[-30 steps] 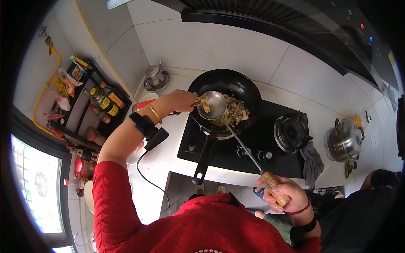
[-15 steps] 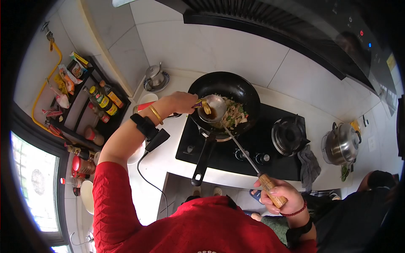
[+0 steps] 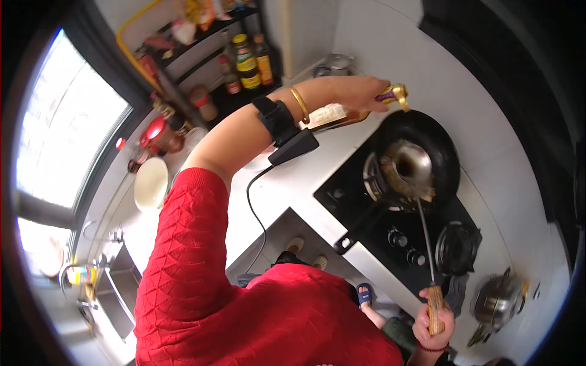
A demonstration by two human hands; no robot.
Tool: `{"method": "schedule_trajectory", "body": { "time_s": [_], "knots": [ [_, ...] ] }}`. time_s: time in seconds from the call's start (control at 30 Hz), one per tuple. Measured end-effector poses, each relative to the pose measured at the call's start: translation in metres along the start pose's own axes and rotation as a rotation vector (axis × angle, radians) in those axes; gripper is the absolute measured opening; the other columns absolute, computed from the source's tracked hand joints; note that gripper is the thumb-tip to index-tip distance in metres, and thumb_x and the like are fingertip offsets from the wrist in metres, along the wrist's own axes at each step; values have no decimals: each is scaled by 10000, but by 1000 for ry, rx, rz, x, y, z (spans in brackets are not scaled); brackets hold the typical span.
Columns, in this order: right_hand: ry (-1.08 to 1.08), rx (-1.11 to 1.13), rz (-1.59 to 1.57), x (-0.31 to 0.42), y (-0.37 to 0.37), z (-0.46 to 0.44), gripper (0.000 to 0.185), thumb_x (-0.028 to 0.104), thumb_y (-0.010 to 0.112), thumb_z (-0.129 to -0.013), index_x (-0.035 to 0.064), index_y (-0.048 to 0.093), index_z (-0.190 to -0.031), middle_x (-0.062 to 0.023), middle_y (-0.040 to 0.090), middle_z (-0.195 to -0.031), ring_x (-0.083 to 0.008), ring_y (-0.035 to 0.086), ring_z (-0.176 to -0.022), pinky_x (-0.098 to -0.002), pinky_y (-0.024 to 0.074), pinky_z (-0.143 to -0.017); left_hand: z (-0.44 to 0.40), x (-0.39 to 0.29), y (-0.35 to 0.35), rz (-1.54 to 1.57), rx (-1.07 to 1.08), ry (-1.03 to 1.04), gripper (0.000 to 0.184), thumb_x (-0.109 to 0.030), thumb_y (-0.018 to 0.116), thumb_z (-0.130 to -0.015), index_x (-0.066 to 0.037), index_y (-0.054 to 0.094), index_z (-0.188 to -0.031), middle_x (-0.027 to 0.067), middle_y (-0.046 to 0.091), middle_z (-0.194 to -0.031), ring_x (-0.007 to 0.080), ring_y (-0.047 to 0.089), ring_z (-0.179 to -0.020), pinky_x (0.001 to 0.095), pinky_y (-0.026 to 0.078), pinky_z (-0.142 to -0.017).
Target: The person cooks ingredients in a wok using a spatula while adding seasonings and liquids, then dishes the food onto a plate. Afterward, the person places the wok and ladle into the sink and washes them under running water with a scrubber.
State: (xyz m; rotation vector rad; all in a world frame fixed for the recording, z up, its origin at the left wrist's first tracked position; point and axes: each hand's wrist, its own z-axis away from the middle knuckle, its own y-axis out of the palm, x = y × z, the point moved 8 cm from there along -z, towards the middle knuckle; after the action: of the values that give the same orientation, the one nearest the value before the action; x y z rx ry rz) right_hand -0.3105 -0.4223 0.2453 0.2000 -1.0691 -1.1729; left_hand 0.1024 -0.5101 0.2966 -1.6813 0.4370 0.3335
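My left hand [image 3: 366, 93] grips a bottle [image 3: 348, 116] by its neck, the gold open cap [image 3: 398, 94] pointing right beyond my fingers. The bottle's body lies partly behind my wrist. In my right hand [image 3: 434, 326] is the wooden handle [image 3: 436, 305] of a metal ladle [image 3: 418, 165]. The ladle's bowl holds dark liquid and hangs over the black wok [image 3: 445, 143]. Chopped food in the wok is mostly hidden beneath the bowl. The wok sits on the black stove [image 3: 390, 229], its handle pointing down and left.
A rack [image 3: 189, 73] with sauce bottles [image 3: 247, 64] stands at the upper left. Left are a pale bowl [image 3: 151, 183] and a sink [image 3: 116, 299]. A steel pot [image 3: 497, 299] sits at the lower right. Another person's foot in a blue slipper [image 3: 364, 294] shows below.
The view has swung left. My left hand has lifted the bottle away from the ladle. Dark liquid has gathered in the ladle, which my right hand still holds over the wok.
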Motion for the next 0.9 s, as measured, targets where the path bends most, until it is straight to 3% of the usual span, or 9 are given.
{"method": "schedule_trajectory", "body": {
  "time_s": [0.07, 0.17, 0.27, 0.43, 0.67, 0.77, 0.8, 0.83, 0.9],
  "knots": [
    [-14, -42, -17, 2, -6, -2, 516, 233, 408, -813, -62, 280, -1216, -125, 448, -585, -167, 378, -309, -287, 307, -289, 22, 26, -23, 22, -22, -156, 400, -325, 590, -786, 23, 501, -964, 176, 593, -764, 307, 564, -703, 376, 439, -668],
    [-60, -40, 67, 9, -1, -3, 491, 219, 416, -804, -61, 316, -1195, -122, 457, -591, -164, 398, -321, -272, 323, -295, 66, 55, -59, 179, -208, -161, 362, -302, 590, -799, 0, 528, -990, 129, 602, -769, 244, 564, -689, 349, 443, -666],
    [-16, -97, 167, 11, 2, -3, 477, 180, 434, -790, -23, 352, -1214, -125, 477, -623, -172, 450, -382, -275, 365, -353, 105, 133, -61, 456, -354, -228, 207, -200, 599, -815, -17, 576, -911, 42, 600, -786, 102, 543, -729, 295, 456, -640],
    [-112, -271, 447, 24, 18, -13, 399, 141, 471, -774, -51, 443, -1123, -99, 485, -616, -144, 428, -381, -247, 350, -355, 158, 180, -78, 194, -531, -494, 223, -130, 598, -797, 8, 554, -967, 65, 606, -827, 110, 553, -760, 271, 449, -690],
    [-247, -521, 822, 36, 6, -37, 380, 73, 490, -748, -46, 443, -1105, -51, 470, -612, -124, 448, -413, -227, 368, -393, 215, 277, -83, 204, -792, -546, 282, -133, 580, -795, 2, 519, -1035, 81, 613, -863, 141, 582, -779, 289, 458, -690],
    [-317, -675, 841, 46, -19, -37, 405, 38, 526, -731, -10, 441, -1124, -28, 470, -632, -95, 448, -430, -218, 362, -385, 233, 299, -81, 247, -763, -829, 272, -124, 554, -798, -3, 513, -1039, 92, 616, -868, 155, 597, -791, 310, 471, -679],
    [-354, -693, 863, 51, -26, -48, 403, 39, 538, -732, -4, 445, -1122, -25, 475, -640, -88, 447, -435, -214, 361, -385, 244, 332, -70, 432, -895, -704, 269, -198, 519, -839, -28, 547, -1046, 101, 605, -944, 194, 574, -864, 324, 445, -752],
    [-365, -730, 942, 55, -31, -59, 415, 36, 537, -730, 5, 444, -1133, -21, 467, -642, -81, 431, -427, -211, 349, -377, 248, 322, -83, 126, -856, -855, 266, -185, 542, -829, -26, 546, -1042, 113, 606, -957, 210, 579, -874, 336, 442, -754],
    [-384, -780, 1085, 62, -38, -76, 441, 10, 520, -719, 26, 445, -1153, -17, 454, -653, -68, 401, -413, -206, 325, -365, 259, 353, -81, 69, -1037, -694, 316, -163, 568, -783, -22, 520, -1061, 180, 616, -924, 296, 606, -884, 374, 467, -723]
  ]
}}
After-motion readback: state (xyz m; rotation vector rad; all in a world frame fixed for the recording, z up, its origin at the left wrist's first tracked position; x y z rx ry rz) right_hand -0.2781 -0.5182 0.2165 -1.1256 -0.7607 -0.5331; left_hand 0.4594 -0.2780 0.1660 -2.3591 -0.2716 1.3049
